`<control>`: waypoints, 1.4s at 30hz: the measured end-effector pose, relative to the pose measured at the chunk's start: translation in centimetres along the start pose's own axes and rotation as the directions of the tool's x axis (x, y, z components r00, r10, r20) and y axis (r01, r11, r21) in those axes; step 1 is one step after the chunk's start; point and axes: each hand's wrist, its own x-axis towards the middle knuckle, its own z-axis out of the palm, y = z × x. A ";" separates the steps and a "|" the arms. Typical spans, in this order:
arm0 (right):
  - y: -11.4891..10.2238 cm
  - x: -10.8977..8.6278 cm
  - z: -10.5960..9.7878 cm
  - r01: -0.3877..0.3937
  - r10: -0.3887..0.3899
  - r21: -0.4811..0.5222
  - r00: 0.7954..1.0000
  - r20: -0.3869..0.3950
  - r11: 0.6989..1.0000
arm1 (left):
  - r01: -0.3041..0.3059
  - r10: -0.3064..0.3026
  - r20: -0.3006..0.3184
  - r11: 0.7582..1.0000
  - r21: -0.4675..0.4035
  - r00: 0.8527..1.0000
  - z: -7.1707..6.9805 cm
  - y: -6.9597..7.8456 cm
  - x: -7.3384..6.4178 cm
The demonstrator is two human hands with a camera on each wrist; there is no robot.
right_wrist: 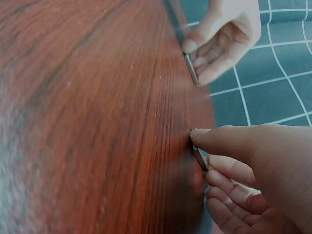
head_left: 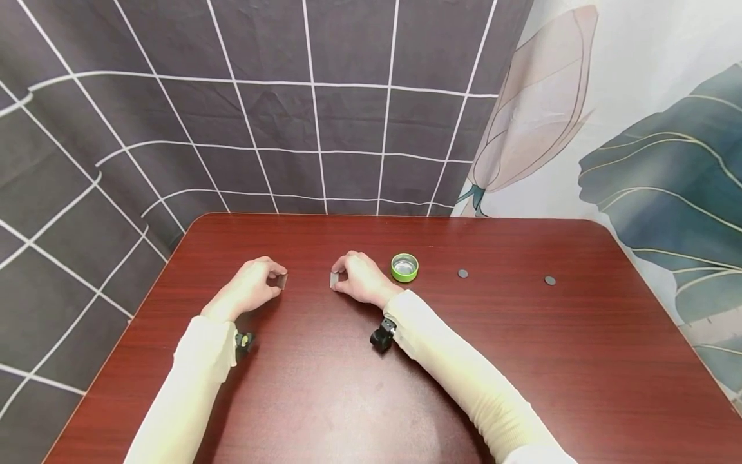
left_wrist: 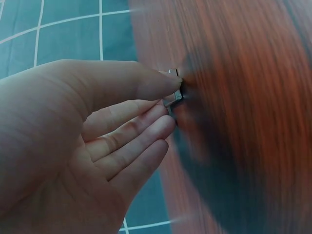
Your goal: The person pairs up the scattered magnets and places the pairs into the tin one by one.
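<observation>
Between thumb and fingertips, my left hand [head_left: 248, 286] pinches a small, thin, flat grey piece [head_left: 282, 281] on edge, close over the dark red table. A second thin grey piece [head_left: 333, 280] is pinched the same way by my right hand [head_left: 361, 277], facing the first across a gap. From the right wrist view, the right-hand piece [right_wrist: 200, 160] looks like a slim metallic plate, partly covered by the thumb. Fingers hide most of the left-hand piece [left_wrist: 177, 93] in the left wrist view. Just right of my right hand stands a round, lidless green tin [head_left: 404, 278] with a silvery inside.
Two small grey discs lie on the table [head_left: 324, 374]: one disc [head_left: 462, 274] right of the tin, the other disc [head_left: 550, 281] farther right. Behind the table's back edge hangs a dark grid-patterned curtain [head_left: 348, 122], with a leaf-patterned cloth [head_left: 655, 212] at the right.
</observation>
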 end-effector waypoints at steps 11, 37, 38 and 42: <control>-1.3 0.3 0.7 0.006 -0.007 0.027 1.000 0.014 1.000 | 0.005 -0.005 0.017 1.000 0.004 1.000 0.1 0.7 0.4; -2.3 1.4 1.9 -0.034 0.035 0.044 0.999 -0.021 0.998 | 0.004 -0.004 0.029 1.000 0.020 1.000 0.5 1.7 1.2; -2.4 1.4 1.9 -0.036 0.037 0.046 0.999 -0.021 0.998 | 0.006 -0.006 0.028 1.000 0.020 1.000 0.5 1.7 1.2; -2.6 1.7 2.1 -0.043 0.044 0.047 0.999 -0.020 0.998 | 0.012 -0.012 0.024 1.000 0.021 1.000 0.6 1.7 1.2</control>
